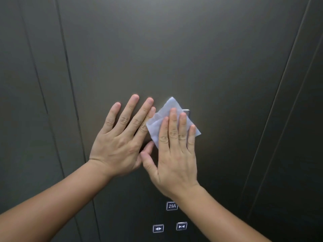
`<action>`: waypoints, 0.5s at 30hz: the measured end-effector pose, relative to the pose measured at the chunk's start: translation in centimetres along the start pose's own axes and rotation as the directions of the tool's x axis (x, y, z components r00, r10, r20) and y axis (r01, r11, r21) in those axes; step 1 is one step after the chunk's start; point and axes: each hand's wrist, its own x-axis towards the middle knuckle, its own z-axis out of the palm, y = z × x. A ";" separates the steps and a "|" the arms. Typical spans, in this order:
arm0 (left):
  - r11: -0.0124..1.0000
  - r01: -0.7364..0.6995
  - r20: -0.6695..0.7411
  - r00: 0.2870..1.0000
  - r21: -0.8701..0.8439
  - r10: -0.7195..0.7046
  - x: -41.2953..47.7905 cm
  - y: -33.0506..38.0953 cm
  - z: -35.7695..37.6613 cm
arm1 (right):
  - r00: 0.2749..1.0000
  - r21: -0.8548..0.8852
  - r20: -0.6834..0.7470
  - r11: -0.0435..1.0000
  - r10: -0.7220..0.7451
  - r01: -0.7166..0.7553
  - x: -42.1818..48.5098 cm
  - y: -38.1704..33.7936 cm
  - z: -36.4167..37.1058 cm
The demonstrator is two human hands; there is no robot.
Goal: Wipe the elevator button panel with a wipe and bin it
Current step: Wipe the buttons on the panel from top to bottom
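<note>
Wipe [161, 122] was a folded white square pressed flat against the dark brushed-metal elevator panel [174, 58], sitting kind of diamond-wise with one corner pointing up. Right hand [174, 159] had it pinned under four straight fingers laid over its lower right part, so not a pinch or a fist, just an open flat palm holding the wipe to the wall, thumb stuck out to the left. Left hand [120, 137] was flat on the panel just beside it, fingers spread and holding nothing, with its index finger touching or maybe slipping slightly under the wipe's left edge, hard to tell from this angle. Peeking out from behind the wipe's upper right edge was a shiny metal-framed corner [186, 111], probably a button or a small display, but most of it was covered. Lower down the panel, well below both hands, was a "29A" button [172, 206], and under that the door-open button [158, 228] on the left and the door-close button [181, 226] on the right.
</note>
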 end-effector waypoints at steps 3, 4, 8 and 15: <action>1.000 0.004 0.022 1.000 -0.004 -0.004 -0.1 0.0 -0.1 | 1.000 -0.046 -0.005 0.999 0.012 -0.012 -0.2 1.9 -0.6; 1.000 0.004 0.029 1.000 -0.005 -0.004 -0.1 0.0 -0.1 | 0.999 -0.062 -0.019 0.997 0.044 -0.045 -0.1 2.7 -0.9; 1.000 0.010 0.032 0.999 0.002 -0.010 -0.2 0.2 -0.1 | 0.998 -0.051 -0.011 0.997 0.062 -0.063 -0.6 2.6 -0.8; 1.000 0.011 0.011 1.000 -0.008 -0.011 -0.7 0.6 0.1 | 0.991 -0.020 0.129 0.999 -0.047 0.050 -8.2 1.2 1.3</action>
